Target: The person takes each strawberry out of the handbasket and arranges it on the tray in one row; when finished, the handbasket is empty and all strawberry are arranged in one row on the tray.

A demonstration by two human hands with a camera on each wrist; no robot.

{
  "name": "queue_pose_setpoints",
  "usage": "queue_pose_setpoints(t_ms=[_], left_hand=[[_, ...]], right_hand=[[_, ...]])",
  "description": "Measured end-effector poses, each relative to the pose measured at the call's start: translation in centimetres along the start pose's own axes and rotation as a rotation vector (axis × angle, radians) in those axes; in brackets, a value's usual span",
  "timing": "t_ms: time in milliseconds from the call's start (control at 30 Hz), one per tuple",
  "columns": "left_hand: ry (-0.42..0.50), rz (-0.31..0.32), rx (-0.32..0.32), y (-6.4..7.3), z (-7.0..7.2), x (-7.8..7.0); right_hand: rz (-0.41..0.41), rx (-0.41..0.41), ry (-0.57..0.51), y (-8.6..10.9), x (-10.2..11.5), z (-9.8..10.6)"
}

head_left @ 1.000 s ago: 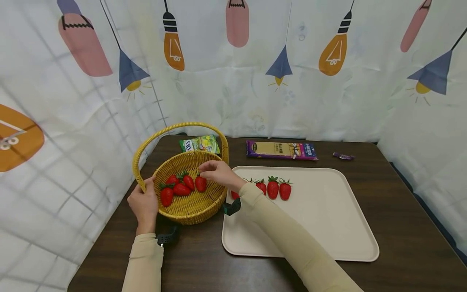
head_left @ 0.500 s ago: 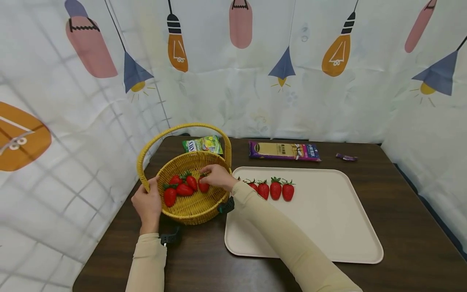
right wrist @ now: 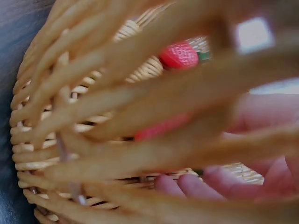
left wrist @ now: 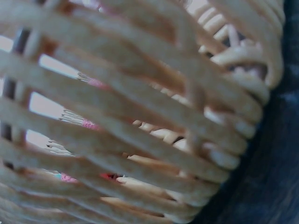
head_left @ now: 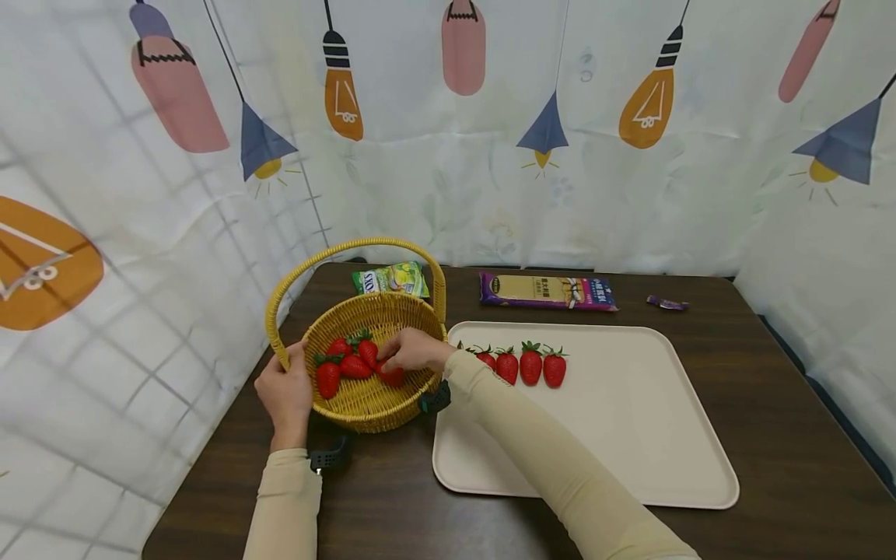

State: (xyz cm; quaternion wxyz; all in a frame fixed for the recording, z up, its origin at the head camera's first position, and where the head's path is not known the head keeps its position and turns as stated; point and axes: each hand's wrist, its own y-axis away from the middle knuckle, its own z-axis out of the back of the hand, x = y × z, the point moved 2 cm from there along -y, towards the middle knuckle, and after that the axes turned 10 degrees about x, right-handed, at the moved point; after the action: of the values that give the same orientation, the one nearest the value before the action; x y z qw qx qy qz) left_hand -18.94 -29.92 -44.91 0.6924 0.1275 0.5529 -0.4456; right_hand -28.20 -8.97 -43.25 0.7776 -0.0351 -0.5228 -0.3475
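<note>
My left hand (head_left: 283, 393) grips the yellow wicker basket (head_left: 371, 412) at its left rim, by the foot of the arched handle. Reaching over the right rim, my right hand (head_left: 413, 350) has its fingers on a red strawberry (head_left: 390, 376) low inside, pinching it near its leafy top. Several other strawberries (head_left: 355, 366) lie together in the left half of the basket. In the right wrist view, my fingertips (right wrist: 170, 185) show through blurred weave, close to a bit of green and red. The left wrist view is filled by the basket's woven side (left wrist: 140, 116).
A beige tray (head_left: 616, 435) lies right of the basket, with a row of strawberries (head_left: 530, 365) near its far left, partly behind my right sleeve. Behind stand a green snack bag (head_left: 392, 280), a purple-and-gold packet (head_left: 549, 292) and a small purple wrapper (head_left: 667, 303).
My right hand has lowered further into the basket with the strawberry, which has gone from hanging upright to lying tilted. The left hand keeps its grip on the rim.
</note>
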Motion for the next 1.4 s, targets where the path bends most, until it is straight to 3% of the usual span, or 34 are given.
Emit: queue_pose_setpoints(t_ms=[200,633,800,900,1067,1267,1400], left_hand=[[0.002,-0.006,0.002,0.0,0.0,0.0],[0.007,0.003,0.003,0.0,0.0,0.2],[0.011,0.020,0.009,0.1,0.0,0.2],[0.012,0.018,0.010,0.0,0.0,0.1],[0.006,-0.001,0.002,0.0,-0.1,0.1],[-0.006,-0.022,-0.015,-0.2,-0.1,0.4],[-0.014,-0.021,-0.016,-0.2,-0.1,0.5]], right_hand=[[0.061,0.093,0.153,-0.3,0.0,-0.5],[0.133,0.393,0.168,0.1,0.4,-1.5],[0.173,0.454,0.186,-0.1,0.3,-1.8],[0.185,0.451,0.160,-0.1,0.3,-1.8],[0.206,0.382,0.130,0.4,0.6,-1.5],[0.312,0.214,0.276,2.3,1.9,-0.9],[0.337,0.105,0.300,4.4,2.2,-0.3]])
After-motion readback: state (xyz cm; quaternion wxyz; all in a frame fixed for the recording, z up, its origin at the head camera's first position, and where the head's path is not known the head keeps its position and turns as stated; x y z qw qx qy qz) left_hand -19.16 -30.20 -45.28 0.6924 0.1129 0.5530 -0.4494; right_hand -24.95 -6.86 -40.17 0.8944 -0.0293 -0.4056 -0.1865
